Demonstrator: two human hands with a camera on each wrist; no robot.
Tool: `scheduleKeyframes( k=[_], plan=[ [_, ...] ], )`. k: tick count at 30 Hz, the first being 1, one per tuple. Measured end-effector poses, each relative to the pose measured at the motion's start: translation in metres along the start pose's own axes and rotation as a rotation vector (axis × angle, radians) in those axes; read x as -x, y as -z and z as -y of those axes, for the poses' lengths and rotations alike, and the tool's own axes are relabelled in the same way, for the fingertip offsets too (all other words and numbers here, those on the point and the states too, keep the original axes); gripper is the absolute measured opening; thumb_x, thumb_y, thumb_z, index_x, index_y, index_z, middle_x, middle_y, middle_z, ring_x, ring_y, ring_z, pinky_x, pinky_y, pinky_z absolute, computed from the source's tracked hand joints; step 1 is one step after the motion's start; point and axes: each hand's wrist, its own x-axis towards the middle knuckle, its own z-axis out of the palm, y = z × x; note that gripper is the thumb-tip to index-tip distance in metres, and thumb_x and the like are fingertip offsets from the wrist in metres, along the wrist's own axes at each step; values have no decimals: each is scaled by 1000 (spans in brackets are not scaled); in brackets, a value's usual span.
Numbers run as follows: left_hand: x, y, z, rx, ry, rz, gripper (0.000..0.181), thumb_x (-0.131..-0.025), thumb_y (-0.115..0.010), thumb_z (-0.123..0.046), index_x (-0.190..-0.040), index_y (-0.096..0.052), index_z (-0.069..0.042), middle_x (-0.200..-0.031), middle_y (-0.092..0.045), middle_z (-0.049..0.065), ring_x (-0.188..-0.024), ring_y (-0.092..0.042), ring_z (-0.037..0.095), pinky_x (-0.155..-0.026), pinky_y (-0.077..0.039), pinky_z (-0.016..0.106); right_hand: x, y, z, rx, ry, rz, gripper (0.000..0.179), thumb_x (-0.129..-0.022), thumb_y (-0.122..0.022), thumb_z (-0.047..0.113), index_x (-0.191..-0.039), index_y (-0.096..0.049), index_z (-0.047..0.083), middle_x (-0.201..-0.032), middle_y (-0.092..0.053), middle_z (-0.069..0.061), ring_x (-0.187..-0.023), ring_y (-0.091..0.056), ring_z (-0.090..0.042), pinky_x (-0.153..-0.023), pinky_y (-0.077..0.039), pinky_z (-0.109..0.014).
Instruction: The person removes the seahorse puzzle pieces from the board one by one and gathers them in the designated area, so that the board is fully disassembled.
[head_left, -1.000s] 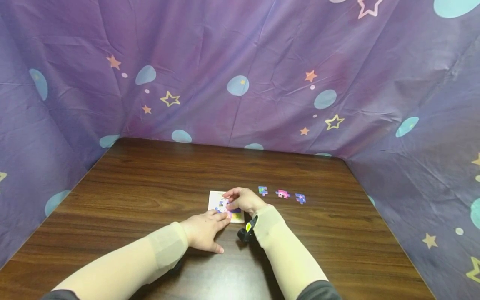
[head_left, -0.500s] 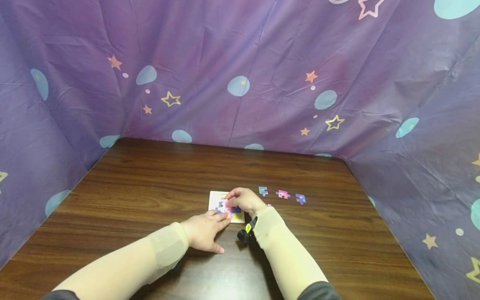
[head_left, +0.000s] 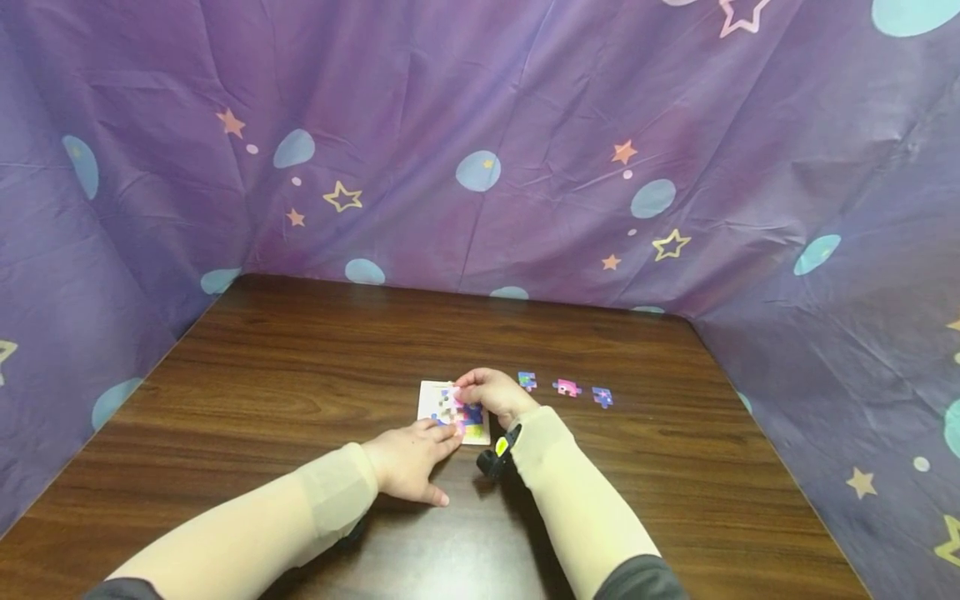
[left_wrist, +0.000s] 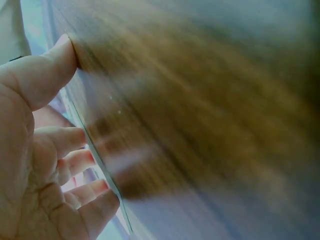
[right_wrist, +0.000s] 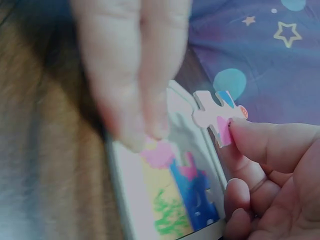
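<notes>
My right hand [head_left: 497, 395] pinches a pale jigsaw piece [right_wrist: 216, 113] with pink and blue patches between thumb and fingers. In the right wrist view this piece is held tilted above the far part of a white puzzle tray [right_wrist: 131, 185]. Blue, yellow and pink pieces [right_wrist: 197, 197] lie fitted together in the tray's near right part. My left hand [head_left: 412, 463] rests its fingertips on the near left part of the tray, thumb spread out to the side on the table. In the left wrist view, its fingers [left_wrist: 80, 160] reach over the tray's edge.
To the right of the tray lie three loose jigsaw pieces in a row: a blue and green one [head_left: 527, 381], a pink one [head_left: 567, 388] and a blue one [head_left: 602, 397]. A purple star-patterned cloth [head_left: 390, 150] hangs around the brown wooden table [head_left: 315, 358].
The right hand has moved slightly away from the body with its jigsaw piece, uncovering more of the fitted pieces. The left hand stays in place on the tray.
</notes>
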Motion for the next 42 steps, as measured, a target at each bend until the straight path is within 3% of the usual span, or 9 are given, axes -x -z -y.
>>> scheduleKeyframes(
  k=[5, 13, 23, 34, 42],
  plan=[
    [0, 0, -1, 3, -2, 0, 88, -78, -69, -57, -147, -40, -10, -153, -36, 7, -138, -32, 32, -111, -33, 42, -1, 3, 2, -73, -30, 13, 14, -79, -66, 0, -92, -65, 1, -75, -61, 1, -69, -53, -13, -61, -43, -23],
    [1, 0, 0, 5, 1, 0, 88, -78, -69, -57, -146, -41, -10, -153, -36, 7, -138, -32, 32, -111, -33, 42, -2, 6, 3, -91, -20, 14, 13, -81, -66, 0, -93, -66, 2, -73, -62, 3, -66, -54, -11, -61, -44, -23],
    [-1, -1, 1, 2, 8, -1, 87, -78, -69, -58, -146, -42, -12, -153, -35, 6, -138, -33, 34, -109, -35, 44, 2, 21, 8, -97, -6, -32, 12, -81, -69, 4, -92, -67, 5, -69, -56, 5, -63, -45, -11, -56, -31, -26],
    [0, -1, 0, 2, 22, 4, 87, -78, -68, -59, -146, -42, -12, -153, -35, 6, -139, -32, 32, -110, -33, 43, 16, 63, -2, -116, -61, -89, 7, -84, -69, 7, -89, -66, 10, -66, -55, 6, -57, -41, -9, -49, -28, -23],
    [0, -1, 0, 0, 26, 6, 87, -78, -68, -59, -146, -42, -12, -154, -34, 5, -139, -32, 32, -109, -34, 44, 39, 104, -16, -35, -83, -134, 8, -85, -67, 8, -92, -64, 8, -71, -60, 7, -65, -49, -9, -55, -35, -23]
  ],
)
